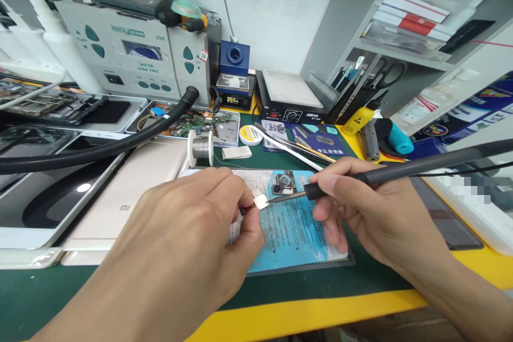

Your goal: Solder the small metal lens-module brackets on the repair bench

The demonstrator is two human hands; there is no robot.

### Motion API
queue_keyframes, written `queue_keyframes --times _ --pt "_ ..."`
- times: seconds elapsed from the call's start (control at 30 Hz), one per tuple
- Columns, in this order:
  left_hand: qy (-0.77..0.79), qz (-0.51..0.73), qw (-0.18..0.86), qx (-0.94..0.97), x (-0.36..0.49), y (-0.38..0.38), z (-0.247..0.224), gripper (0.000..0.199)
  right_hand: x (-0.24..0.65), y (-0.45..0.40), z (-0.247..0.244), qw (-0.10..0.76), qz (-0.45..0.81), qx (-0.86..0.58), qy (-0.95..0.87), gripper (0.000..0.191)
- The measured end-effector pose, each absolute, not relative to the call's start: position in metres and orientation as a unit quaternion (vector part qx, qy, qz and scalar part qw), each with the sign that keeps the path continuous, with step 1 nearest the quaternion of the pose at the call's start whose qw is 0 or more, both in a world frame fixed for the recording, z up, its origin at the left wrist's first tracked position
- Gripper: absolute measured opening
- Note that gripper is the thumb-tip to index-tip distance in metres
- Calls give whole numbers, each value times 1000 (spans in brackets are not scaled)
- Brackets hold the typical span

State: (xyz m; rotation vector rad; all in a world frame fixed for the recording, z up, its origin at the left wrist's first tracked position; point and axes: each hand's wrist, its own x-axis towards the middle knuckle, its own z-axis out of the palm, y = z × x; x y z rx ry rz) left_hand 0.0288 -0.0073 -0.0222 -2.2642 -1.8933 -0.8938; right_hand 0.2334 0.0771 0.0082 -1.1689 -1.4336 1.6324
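My left hand (200, 224) pinches a small silvery-white part (260, 201) between thumb and fingers, above a blue and white printed sheet (294, 230). From the right, my right hand (360, 203) grips a black soldering iron (377, 173), its thin metal tip at the right edge of the small part. Whether tip and part touch is too fine to tell. A small camera module (284, 183) lies on the sheet just behind the iron's tip. My fingertips hide some of the held part.
A solder spool (201, 148) and a folded cloth (236, 153) stand behind the sheet. Phone shells (124, 187) lie left, under a thick black hose (120, 144). At the back are a grey hot-air station (132, 59), a heating plate (290, 91) and a yellow bottle (356, 119).
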Motion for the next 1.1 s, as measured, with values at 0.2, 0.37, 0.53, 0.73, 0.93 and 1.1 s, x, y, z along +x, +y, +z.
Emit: queue_keyframes --times 0.2,0.37,0.53,0.73,0.93,1.1 --pt "-614 -294 32 -732 29 -8 -21 17 237 79 5 330 630 -435 -552 15" --pt "-612 -293 33 -734 29 -8 -21 16 237 78 5 331 636 -424 -554 15" --pt "-615 -289 32 -733 29 -6 -21 16 232 73 11 335 614 -456 -550 14" --pt "-623 -283 33 -729 29 -7 -22 15 233 73 13 326 611 -458 -558 15" --pt "-618 -284 34 -733 30 -7 -21 16 234 74 12 328 616 -458 -551 16" --pt "-622 -284 30 -729 29 -6 -21 14 233 73 11 335 615 -451 -554 15"
